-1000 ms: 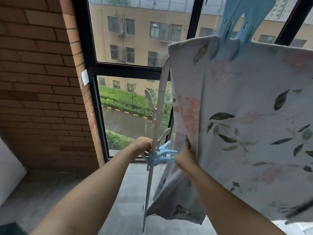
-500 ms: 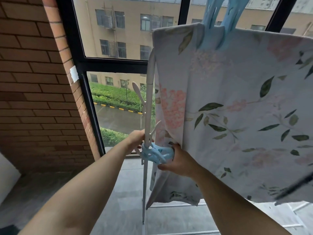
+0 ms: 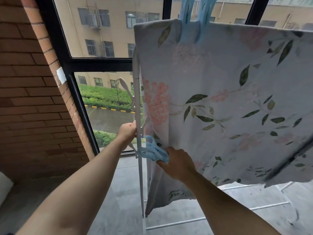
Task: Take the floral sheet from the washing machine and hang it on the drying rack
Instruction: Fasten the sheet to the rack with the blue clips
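The floral sheet [image 3: 220, 102], pale with pink flowers and green leaves, hangs over the top of the white drying rack [image 3: 137, 106]. A large blue clip [image 3: 193, 16] pins it at the top edge. My left hand [image 3: 127, 130] is wrapped around the rack's upright pole. My right hand [image 3: 177, 164] grips a second blue clip [image 3: 153, 150] that sits against the pole and the sheet's left edge. Whether this clip bites the fabric is hidden by my fingers.
A brick wall [image 3: 30, 92] stands at the left. A black-framed window [image 3: 67, 63] lies behind the rack. The rack's white base bars [image 3: 176, 223] lie on the grey tiled floor. A white object [image 3: 4, 185] pokes in at the left edge.
My right hand let go of the sheet's edge and closed on the blue clip at the pole. My left hand stayed on the pole. The view shifted closer.
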Action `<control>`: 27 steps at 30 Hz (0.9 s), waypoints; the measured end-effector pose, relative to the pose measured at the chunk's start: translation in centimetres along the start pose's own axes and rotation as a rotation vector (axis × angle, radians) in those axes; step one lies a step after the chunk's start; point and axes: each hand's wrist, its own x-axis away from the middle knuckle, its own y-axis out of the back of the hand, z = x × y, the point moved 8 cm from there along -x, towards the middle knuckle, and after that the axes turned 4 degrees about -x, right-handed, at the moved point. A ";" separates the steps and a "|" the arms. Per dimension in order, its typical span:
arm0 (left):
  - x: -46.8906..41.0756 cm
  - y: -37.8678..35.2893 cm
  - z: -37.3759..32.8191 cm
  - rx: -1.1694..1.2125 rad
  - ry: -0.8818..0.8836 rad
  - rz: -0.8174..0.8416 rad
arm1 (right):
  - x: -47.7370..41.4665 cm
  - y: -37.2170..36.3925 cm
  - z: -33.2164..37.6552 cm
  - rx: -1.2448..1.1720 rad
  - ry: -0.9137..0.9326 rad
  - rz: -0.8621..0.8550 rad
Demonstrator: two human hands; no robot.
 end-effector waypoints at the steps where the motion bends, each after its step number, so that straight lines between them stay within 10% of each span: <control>1: 0.2 -0.1 0.1 0.000 -0.004 -0.012 | 0.4 0.0 -0.3 -0.001 -0.002 0.012; 10: 2.3 0.7 -0.9 -0.097 -0.107 -0.142 | 2.5 1.7 -1.5 -0.441 0.056 -0.069; 15: 9.5 2.8 -5.2 -0.167 -0.359 -0.653 | 4.1 4.7 -5.0 -0.606 0.153 -0.286; 18: 11.9 -1.8 -5.6 -0.350 -0.543 -0.523 | 4.9 6.5 -8.6 -0.549 0.132 -0.334; 27: 7.7 -11.2 0.3 -0.220 -0.042 0.073 | 5.7 8.9 -14.2 -0.449 0.045 -0.303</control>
